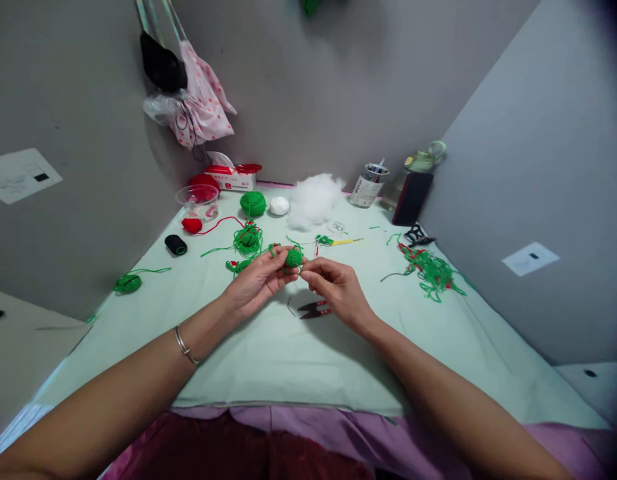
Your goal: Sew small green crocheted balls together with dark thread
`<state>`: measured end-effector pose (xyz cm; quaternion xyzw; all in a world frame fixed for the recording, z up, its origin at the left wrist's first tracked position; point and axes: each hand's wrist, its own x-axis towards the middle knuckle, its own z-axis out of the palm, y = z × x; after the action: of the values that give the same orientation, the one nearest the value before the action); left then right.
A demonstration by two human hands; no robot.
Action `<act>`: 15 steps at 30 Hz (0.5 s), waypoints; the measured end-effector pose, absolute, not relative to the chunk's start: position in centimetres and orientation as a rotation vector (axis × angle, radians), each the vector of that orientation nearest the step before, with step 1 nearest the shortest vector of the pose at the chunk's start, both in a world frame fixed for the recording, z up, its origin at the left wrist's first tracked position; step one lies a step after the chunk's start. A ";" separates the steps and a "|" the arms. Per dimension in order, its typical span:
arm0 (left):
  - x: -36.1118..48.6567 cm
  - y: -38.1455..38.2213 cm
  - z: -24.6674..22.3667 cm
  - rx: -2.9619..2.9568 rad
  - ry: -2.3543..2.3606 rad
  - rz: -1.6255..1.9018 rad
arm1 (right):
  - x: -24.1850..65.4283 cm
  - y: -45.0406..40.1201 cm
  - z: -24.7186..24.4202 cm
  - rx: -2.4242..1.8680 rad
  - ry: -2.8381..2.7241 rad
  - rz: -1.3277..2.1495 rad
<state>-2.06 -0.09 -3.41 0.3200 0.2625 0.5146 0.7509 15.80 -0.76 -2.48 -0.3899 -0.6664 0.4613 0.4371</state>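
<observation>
1. Green crocheted piece (294, 258): held between the two hands above the middle of the worktop (268, 367). All clock directions below take this piece as centre, with 12 o'clock toward the back wall.

2. Left hand (255, 283), at 8 o'clock: palm turned partly upward, fingers (275, 261) closed around the near side of the piece, thumb uppermost. This hand carries the piece.

3. Right hand (341, 287), at 4 o'clock: thumb and forefinger brought together at the piece's edge, the gap at their tips practically nil. Whether they grip yarn, the edge itself or a fine tool cannot be told; the detail is too small.

4. Expected handling: very light, soft and springy. The textured surface should give good friction, so slipping is unlikely. Breakage is improbable; the likely faults are a flattened shape, a snagged stitch or a pulled loop.

5. Recommended hold: support the rounded body from 8 o'clock with thumb above and fingers beneath, using light pressure only. Leave the edge at 4 o'clock accessible to the opposite hand. Avoid lifting by a single strand, which could distort the stitches.

6. Surroundings: dark-bladed snips (311, 311) lie near at 5 o'clock; guard the yarn against their points. A yellow-handled tool (345, 241) lies between 2 and 3 o'clock, white stuffing (315, 200) between 12 and 1, a green yarn ball (253, 204) at 11, and tangled yarn (433, 273) well apart at 3.
</observation>
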 end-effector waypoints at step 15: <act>-2.0 -0.6 -3.4 0.831 0.613 1.194 | 15.8 -0.7 -2.8 -0.944 -1.675 0.994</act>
<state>-1.96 -0.59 -3.42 0.3735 0.2757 0.5371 0.7042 15.85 -0.67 -2.77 -0.3852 -0.6832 0.4056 0.4694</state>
